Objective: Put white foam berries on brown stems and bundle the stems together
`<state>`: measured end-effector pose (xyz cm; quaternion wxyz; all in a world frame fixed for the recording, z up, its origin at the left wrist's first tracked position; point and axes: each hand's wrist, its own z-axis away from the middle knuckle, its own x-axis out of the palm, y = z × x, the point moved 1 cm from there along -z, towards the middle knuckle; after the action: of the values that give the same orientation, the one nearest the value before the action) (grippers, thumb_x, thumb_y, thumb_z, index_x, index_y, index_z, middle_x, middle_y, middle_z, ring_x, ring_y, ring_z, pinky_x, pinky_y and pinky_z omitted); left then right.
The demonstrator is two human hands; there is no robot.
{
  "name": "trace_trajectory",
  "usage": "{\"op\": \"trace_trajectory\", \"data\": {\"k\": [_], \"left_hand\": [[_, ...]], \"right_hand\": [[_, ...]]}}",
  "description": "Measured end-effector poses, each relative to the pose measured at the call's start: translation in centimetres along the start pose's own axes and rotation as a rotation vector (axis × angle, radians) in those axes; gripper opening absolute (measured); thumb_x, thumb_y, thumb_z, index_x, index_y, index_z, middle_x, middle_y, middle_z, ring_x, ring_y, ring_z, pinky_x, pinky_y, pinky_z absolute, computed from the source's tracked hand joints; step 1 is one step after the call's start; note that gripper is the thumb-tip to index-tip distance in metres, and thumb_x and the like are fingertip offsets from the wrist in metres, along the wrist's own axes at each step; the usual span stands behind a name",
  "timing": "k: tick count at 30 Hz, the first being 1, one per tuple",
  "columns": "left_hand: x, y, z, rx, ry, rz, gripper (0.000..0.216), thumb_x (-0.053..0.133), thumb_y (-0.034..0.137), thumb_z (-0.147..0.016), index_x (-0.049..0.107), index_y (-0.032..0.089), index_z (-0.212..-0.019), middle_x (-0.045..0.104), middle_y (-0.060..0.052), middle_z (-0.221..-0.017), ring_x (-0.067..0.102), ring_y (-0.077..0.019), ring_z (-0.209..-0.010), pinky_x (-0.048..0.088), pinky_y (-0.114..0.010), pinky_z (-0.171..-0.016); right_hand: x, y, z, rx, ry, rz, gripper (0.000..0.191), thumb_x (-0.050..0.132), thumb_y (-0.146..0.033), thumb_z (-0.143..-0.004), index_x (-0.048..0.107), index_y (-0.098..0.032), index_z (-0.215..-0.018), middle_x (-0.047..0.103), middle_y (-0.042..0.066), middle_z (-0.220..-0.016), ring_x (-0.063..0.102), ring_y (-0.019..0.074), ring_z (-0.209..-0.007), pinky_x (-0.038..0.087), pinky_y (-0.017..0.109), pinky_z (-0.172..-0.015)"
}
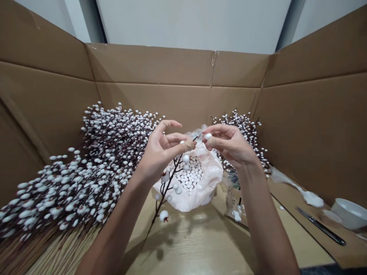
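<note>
My left hand (169, 145) pinches an artificial berry branch (163, 193) near its tip, with a strip of tape or bandage around the thumb. White berries sit along the dark stem, which hangs down toward the table. Just right of the branch tip, my right hand (229, 143) holds a single white berry (208, 136) between thumb and fingertips. The tip and this berry are close together; whether they touch I cannot tell. Below both hands stands a container lined with a pale plastic bag (210, 172), holding many loose white berries (190, 175).
Piles of berry branches (114, 133) lie at left, with more branches (237, 122) at back right. Cardboard walls (155, 67) enclose the table (195, 244). On the right are a pair of tweezers (321, 226), a white bowl (351, 212) and a white-covered spatula-like thing (312, 198).
</note>
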<state>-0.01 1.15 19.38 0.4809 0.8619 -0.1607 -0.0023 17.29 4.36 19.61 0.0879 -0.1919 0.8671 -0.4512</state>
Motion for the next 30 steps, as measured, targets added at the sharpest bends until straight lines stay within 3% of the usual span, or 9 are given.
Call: {"op": "trace_trajectory", "data": {"k": [3,7,12,20,30], "left_hand": [[0.0,0.0,0.0,0.021,0.004,-0.012,0.044,0.072,0.011,-0.060,0.045,0.020,-0.092,0.067,0.001,-0.068,0.064,-0.0131,-0.058,0.051,-0.023,-0.056],[0.2,0.0,0.1,0.067,0.039,-0.039,0.044,0.073,0.011,-0.057,0.044,0.019,-0.090,0.066,0.002,-0.064,0.063,-0.0119,-0.056,0.051,-0.022,-0.055],[0.4,0.0,0.1,0.105,0.036,-0.066,0.044,0.073,0.013,-0.058,0.042,0.020,-0.088,0.065,0.003,-0.063,0.063,-0.0123,-0.056,0.051,-0.023,-0.055],[0.2,-0.1,0.0,0.151,0.041,-0.121,0.044,0.074,0.013,-0.059,0.040,0.020,-0.088,0.066,0.002,-0.065,0.064,-0.0134,-0.058,0.052,-0.024,-0.055],[0.5,-0.2,0.0,0.183,0.053,-0.180,0.044,0.072,0.013,-0.061,0.038,0.021,-0.088,0.065,0.003,-0.063,0.067,-0.0147,-0.059,0.054,-0.024,-0.056]], "right_hand": [[-0.1,-0.4,0.2,-0.008,-0.021,-0.006,0.015,0.072,-0.029,-0.069,0.072,-0.021,-0.082,0.066,-0.001,-0.072,0.057,0.0078,-0.060,0.048,0.021,-0.057],[0.4,-0.7,0.3,-0.043,0.019,0.001,0.016,0.071,-0.028,-0.070,0.070,-0.019,-0.083,0.064,-0.001,-0.070,0.056,0.0070,-0.061,0.048,0.018,-0.056],[1.7,-1.0,0.5,-0.079,0.010,-0.052,0.012,0.068,-0.028,-0.074,0.064,-0.017,-0.074,0.066,0.002,-0.077,0.063,0.0126,-0.071,0.055,0.026,-0.065],[2.5,-1.0,0.7,-0.083,0.081,0.001,0.017,0.069,-0.031,-0.073,0.062,-0.016,-0.072,0.067,0.002,-0.072,0.066,0.0143,-0.069,0.057,0.029,-0.066],[2.4,-0.6,0.6,-0.109,0.077,0.059,0.022,0.071,-0.035,-0.070,0.062,-0.015,-0.073,0.068,0.002,-0.069,0.066,0.0142,-0.067,0.057,0.029,-0.066]]}}
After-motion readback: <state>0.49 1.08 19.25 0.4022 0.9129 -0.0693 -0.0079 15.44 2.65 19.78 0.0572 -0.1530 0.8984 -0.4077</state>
